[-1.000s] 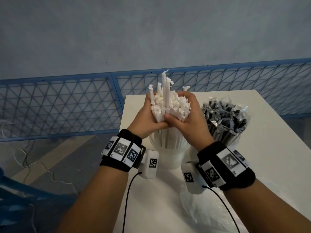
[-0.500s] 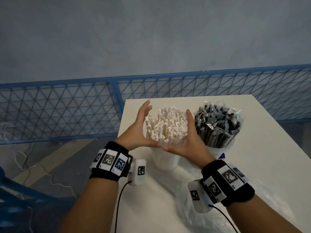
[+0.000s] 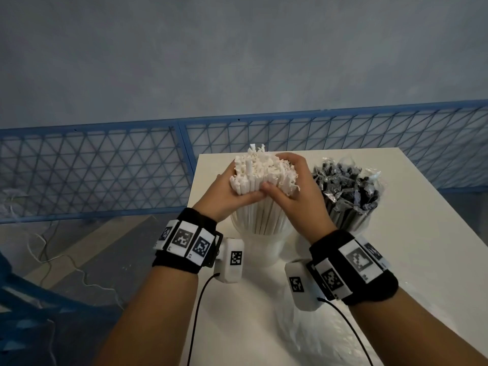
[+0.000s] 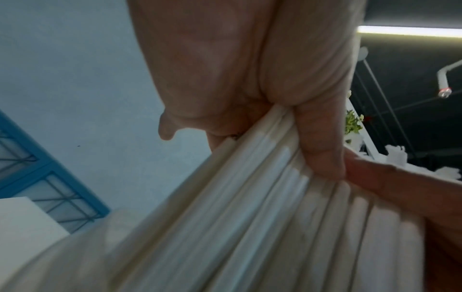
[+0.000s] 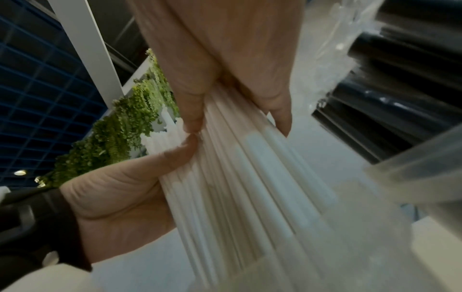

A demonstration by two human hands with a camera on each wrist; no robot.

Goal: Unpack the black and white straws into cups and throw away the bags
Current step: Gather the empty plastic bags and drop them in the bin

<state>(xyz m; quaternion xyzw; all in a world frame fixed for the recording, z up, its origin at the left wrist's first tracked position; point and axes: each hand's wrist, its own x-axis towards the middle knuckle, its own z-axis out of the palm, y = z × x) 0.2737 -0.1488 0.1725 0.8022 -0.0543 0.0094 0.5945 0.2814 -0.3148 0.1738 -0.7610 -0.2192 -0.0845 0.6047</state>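
A thick bundle of white paper-wrapped straws [image 3: 260, 178] stands in a translucent white cup [image 3: 260, 243] on the white table [image 3: 412, 233]. My left hand [image 3: 232, 192] grips the bundle from its left side and my right hand [image 3: 293, 188] grips it from its right, thumbs meeting at the front. The wrist views show the white straws [image 4: 250, 207] [image 5: 240, 187] pressed between both palms. To the right, black straws [image 3: 348, 186] in clear wrappers stand in a second cup [image 3: 353, 224].
A crumpled clear plastic bag [image 3: 324, 336] lies on the table in front of the cups, under my right forearm. A blue mesh fence [image 3: 105, 167] runs behind the table. The table's left edge is just left of the white cup.
Half a second ago my hands stood open on either side of the white straws. Now both have closed round the bundle again and drawn it together, slightly higher.
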